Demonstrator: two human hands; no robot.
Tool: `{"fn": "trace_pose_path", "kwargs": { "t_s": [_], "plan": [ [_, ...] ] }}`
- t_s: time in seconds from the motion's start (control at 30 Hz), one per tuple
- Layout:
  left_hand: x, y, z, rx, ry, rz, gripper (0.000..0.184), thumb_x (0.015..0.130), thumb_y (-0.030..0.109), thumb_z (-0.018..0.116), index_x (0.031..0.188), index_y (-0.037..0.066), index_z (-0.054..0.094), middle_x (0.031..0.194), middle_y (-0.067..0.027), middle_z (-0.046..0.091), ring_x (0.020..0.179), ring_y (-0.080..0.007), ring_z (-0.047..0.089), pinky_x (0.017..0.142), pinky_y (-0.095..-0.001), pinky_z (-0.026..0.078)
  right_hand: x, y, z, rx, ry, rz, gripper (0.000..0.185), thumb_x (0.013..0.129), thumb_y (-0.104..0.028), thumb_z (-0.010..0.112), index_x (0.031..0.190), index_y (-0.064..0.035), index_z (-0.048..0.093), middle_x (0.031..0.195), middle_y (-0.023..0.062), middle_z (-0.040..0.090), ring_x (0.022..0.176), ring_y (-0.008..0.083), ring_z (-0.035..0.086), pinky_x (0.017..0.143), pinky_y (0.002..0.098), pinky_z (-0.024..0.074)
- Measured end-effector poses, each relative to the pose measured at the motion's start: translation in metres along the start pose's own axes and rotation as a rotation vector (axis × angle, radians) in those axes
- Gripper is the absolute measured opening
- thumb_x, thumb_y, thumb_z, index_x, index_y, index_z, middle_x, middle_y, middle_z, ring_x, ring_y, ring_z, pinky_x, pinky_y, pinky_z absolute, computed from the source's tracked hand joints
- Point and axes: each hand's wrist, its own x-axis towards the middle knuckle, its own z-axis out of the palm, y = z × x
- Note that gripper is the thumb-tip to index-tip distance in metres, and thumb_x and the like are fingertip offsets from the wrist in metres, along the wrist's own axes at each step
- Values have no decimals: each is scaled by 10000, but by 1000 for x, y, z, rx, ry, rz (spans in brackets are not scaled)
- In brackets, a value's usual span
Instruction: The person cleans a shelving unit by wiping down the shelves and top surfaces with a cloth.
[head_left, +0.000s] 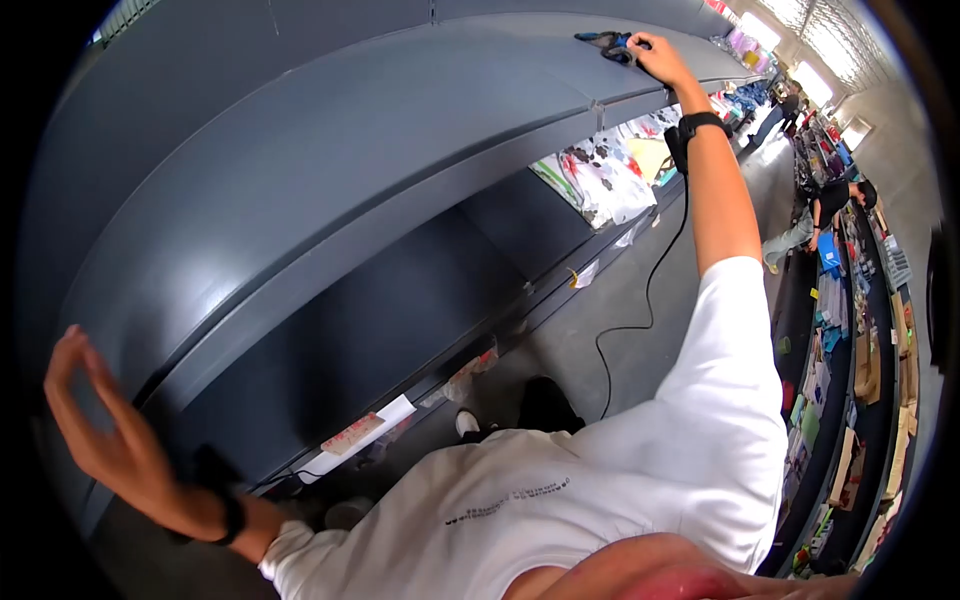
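My right hand (655,58) reaches to the far end of the grey metal shelf (400,110). Its fingers are closed on a small, dark blue and black, cloth-like thing (606,44) lying on the shelf top; its exact kind is not clear. My left hand (110,430) is at the near left end of the same shelf, by its front edge. The fingers there are stretched out with a gap between them and hold nothing. Black bands circle both wrists, and a cable hangs from the right one.
Below is a lower dark shelf (400,300) with patterned packages (600,185) at its far end. A white label strip (358,436) sits on its edge. Across the aisle floor (620,300), a person (830,205) bends by stocked shelves (865,340). Other people stand farther back.
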Motion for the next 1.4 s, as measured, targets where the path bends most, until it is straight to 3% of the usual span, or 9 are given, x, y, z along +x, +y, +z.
{"fn": "trace_pose_path", "kwargs": {
  "t_s": [0.17, 0.37, 0.53, 0.87, 0.93, 1.0, 1.1, 1.23, 1.4],
  "plan": [
    [18, 162, 67, -507, -50, 266, 190, 788, 154, 738, 946, 62, 687, 1059, -104, 682, 991, -281, 641, 959, -428, 436, 8, 7, 10, -41, 69, -49, 279, 922, -346, 620, 1042, -102, 681, 846, 99, 683, 782, 211, 623, 783, 343, 490],
    [34, 259, 156, -471, -154, 297, 315, 912, 288, 662, 1146, 78, 652, 1211, -122, 677, 1176, -291, 627, 1046, -450, 444, -7, -6, 6, -155, 124, 102, 312, 928, -382, 614, 1072, -117, 698, 935, 110, 720, 883, 257, 669, 824, 367, 502],
    [28, 264, 165, -299, -149, 306, 440, 933, 361, 636, 1269, 76, 641, 1341, -151, 639, 1261, -286, 601, 1052, -437, 466, 9, 16, 7, -113, 80, -110, 282, 950, -335, 586, 1114, -135, 698, 978, 107, 727, 926, 272, 667, 858, 361, 497],
    [29, 264, 166, -310, -122, 295, 443, 925, 351, 649, 1262, 65, 659, 1297, -148, 664, 1206, -273, 638, 1035, -415, 492, -89, -93, -40, 427, -208, 81, 141, 914, -125, 554, 983, -56, 655, 776, 30, 629, 690, 140, 573, 619, 310, 469],
    [30, 261, 163, -298, -97, 305, 430, 917, 350, 663, 1257, 87, 665, 1284, -125, 679, 1192, -260, 652, 1027, -395, 504, -69, -51, -29, 79, -76, -119, 255, 949, -305, 587, 1100, -127, 693, 928, 96, 707, 849, 235, 651, 808, 338, 492],
    [30, 259, 160, -298, -122, 323, 415, 914, 333, 668, 1253, 94, 667, 1279, -113, 681, 1185, -256, 655, 1022, -390, 508, -59, -27, -17, 35, 159, -390, 248, 947, -302, 594, 1094, -125, 688, 846, 70, 672, 754, 176, 610, 735, 312, 477],
    [30, 259, 157, -297, -135, 317, 404, 919, 322, 663, 1249, 90, 666, 1277, -112, 681, 1183, -255, 655, 1023, -390, 508, -47, -5, -20, -35, 87, -7, 282, 942, -342, 595, 1103, -129, 688, 864, 79, 703, 785, 220, 642, 744, 331, 486],
    [29, 260, 157, -307, -129, 300, 401, 920, 319, 661, 1247, 87, 665, 1279, -111, 679, 1180, -261, 655, 1021, -394, 509, -15, 28, -14, -133, 71, 99, 394, 874, -467, 566, 1108, -191, 721, 1023, 138, 738, 978, 368, 681, 845, 434, 513],
    [28, 261, 156, -298, -151, 302, 400, 917, 312, 663, 1240, 77, 666, 1282, -114, 675, 1181, -278, 650, 1022, -401, 507, 3, 83, -15, -183, 85, 115, 375, 934, -414, 569, 1130, -132, 721, 1030, 153, 735, 978, 331, 680, 874, 391, 504]
  ]
}}
